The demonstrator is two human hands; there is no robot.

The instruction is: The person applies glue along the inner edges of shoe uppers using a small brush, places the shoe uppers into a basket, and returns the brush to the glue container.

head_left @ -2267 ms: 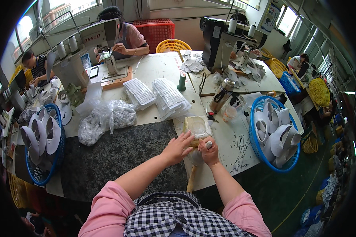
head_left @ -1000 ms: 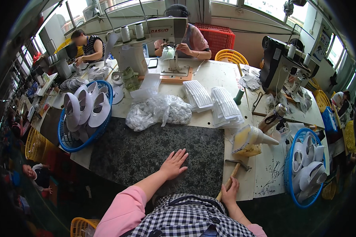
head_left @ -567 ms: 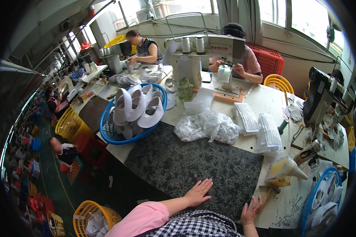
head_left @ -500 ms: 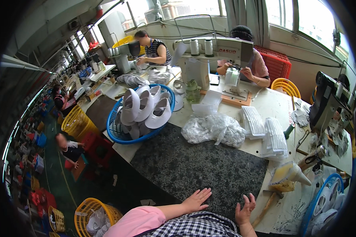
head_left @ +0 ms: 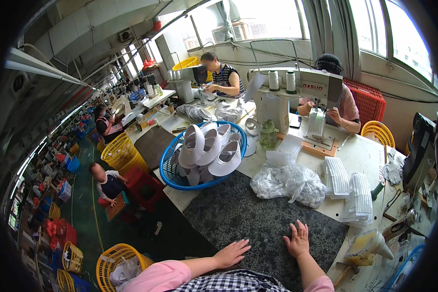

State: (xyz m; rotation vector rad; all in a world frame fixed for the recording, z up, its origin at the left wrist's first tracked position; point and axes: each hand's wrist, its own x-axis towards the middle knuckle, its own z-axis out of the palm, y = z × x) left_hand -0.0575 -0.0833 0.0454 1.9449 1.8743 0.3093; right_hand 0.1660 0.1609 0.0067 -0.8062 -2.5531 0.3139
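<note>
My left hand (head_left: 232, 253) lies at the near edge of a dark speckled mat (head_left: 258, 219), palm down with its fingers stretched out and nothing in it. Farther right on the same mat, my right hand (head_left: 297, 240) is spread open, fingers pointing away from me. Beyond the mat's left part stands a blue basket (head_left: 168, 181) heaped with white shoes (head_left: 227, 158). A clear plastic bag of small whitish pieces (head_left: 289, 184) rests at the mat's far edge. To its right are stacks of white folded strips (head_left: 359, 197).
Across the table a co-worker (head_left: 348, 104) sits at a sewing machine (head_left: 297, 87); another person (head_left: 226, 78) works farther left. A cone-shaped glue container (head_left: 367, 246) and a hammer (head_left: 346, 272) lie at right. A yellow basket (head_left: 102, 270) stands low at left, near a seated child-sized person (head_left: 113, 187).
My right hand has moved forward onto the mat and flattened. My left hand stays near the mat's edge, fingers still stretched. The view has turned, shifting the scene rightward.
</note>
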